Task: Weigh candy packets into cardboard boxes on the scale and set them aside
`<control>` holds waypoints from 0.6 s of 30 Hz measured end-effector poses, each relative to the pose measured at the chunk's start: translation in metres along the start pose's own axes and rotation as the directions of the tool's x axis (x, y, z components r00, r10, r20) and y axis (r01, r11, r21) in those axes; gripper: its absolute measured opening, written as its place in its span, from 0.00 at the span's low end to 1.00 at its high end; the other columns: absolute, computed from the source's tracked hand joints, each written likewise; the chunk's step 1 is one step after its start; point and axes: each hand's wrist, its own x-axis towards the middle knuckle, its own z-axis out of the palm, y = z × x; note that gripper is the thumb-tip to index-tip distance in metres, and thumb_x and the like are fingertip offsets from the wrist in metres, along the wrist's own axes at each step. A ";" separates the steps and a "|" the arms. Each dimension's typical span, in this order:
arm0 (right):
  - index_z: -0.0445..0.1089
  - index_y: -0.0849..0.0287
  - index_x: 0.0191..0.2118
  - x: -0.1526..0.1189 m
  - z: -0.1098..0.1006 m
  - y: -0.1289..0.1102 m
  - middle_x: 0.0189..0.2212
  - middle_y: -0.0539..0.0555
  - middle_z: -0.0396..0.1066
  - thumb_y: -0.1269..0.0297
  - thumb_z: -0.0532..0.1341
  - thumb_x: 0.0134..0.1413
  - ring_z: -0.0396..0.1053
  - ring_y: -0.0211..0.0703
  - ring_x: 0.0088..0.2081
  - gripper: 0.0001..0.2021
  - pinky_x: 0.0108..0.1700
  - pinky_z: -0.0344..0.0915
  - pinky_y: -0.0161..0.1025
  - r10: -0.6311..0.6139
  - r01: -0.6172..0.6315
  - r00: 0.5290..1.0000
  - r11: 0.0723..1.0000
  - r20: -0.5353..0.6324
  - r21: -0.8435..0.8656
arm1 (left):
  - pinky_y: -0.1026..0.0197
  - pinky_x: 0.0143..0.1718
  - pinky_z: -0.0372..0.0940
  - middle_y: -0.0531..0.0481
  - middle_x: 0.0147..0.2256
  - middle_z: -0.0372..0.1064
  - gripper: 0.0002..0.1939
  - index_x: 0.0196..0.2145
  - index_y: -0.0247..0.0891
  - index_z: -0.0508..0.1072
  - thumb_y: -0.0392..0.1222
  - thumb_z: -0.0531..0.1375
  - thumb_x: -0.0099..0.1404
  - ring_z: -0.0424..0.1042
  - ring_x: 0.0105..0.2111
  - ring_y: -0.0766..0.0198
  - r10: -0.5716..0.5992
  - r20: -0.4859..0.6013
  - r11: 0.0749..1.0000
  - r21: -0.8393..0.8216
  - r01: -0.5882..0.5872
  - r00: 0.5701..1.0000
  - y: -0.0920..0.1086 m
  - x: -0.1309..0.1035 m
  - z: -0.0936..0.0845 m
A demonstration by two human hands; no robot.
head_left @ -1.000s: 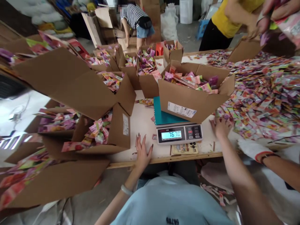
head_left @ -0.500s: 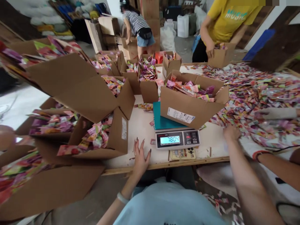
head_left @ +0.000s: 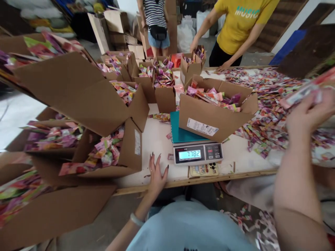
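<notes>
My left hand [head_left: 157, 176] rests with spread fingers on the white table, left of a digital scale [head_left: 198, 153] whose display reads about 7782. On the scale's teal plate stands a cardboard box [head_left: 209, 120] filled with small colourful packets [head_left: 213, 96]. At the far right my right hand [head_left: 312, 108] is raised above the packet pile, its fingers blurred round a pink and white packet [head_left: 298, 96]. A phone in a patterned case [head_left: 204, 170] lies partly under the scale's front.
Open cardboard boxes of packets [head_left: 133, 139] crowd the left side and the back. Loose packets [head_left: 277, 90] spread over the right of the table. Across it stands a person in a yellow shirt [head_left: 237, 28]; another in a striped top [head_left: 155, 15] is farther back.
My right hand has moved right and up from the table, now with a packet. The display changed from about 7804 to 7782. The yellow-shirted person's box has moved left, and the striped-top person has straightened.
</notes>
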 end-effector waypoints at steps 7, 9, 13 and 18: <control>0.71 0.68 0.55 0.031 -0.053 -0.086 0.51 0.74 0.71 0.62 0.48 0.71 0.71 0.66 0.57 0.20 0.59 0.62 0.59 -0.172 0.188 0.972 0.978 0.158 -0.090 | 0.30 0.75 0.47 0.33 0.76 0.45 0.34 0.75 0.46 0.55 0.43 0.59 0.75 0.43 0.78 0.41 -0.037 -0.025 0.999 -0.028 0.036 0.999 0.000 -0.002 -0.001; 0.70 0.70 0.59 0.025 -0.044 -0.088 0.58 0.78 0.69 0.64 0.52 0.68 0.66 0.69 0.64 0.22 0.63 0.59 0.60 -0.069 0.120 0.949 0.981 0.307 -0.153 | 0.31 0.75 0.48 0.32 0.76 0.45 0.34 0.75 0.45 0.55 0.44 0.59 0.75 0.43 0.78 0.41 -0.051 -0.023 0.998 -0.047 0.050 0.998 -0.001 -0.002 -0.001; 0.55 0.68 0.71 0.012 -0.011 -0.075 0.68 0.77 0.61 0.59 0.62 0.62 0.63 0.57 0.69 0.36 0.67 0.62 0.51 -0.107 0.026 0.880 0.984 0.462 0.178 | 0.32 0.75 0.50 0.30 0.75 0.46 0.33 0.74 0.43 0.56 0.46 0.58 0.76 0.45 0.78 0.41 -0.081 -0.035 0.993 -0.088 0.077 0.996 0.000 0.012 0.001; 0.70 0.58 0.55 0.002 -0.007 -0.072 0.54 0.68 0.74 0.53 0.60 0.62 0.74 0.51 0.54 0.21 0.55 0.71 0.46 -0.259 0.050 0.912 0.839 0.318 0.542 | 0.32 0.75 0.50 0.31 0.76 0.45 0.32 0.74 0.44 0.55 0.45 0.57 0.77 0.44 0.78 0.42 -0.048 -0.088 0.992 -0.118 0.037 0.995 0.012 0.042 0.005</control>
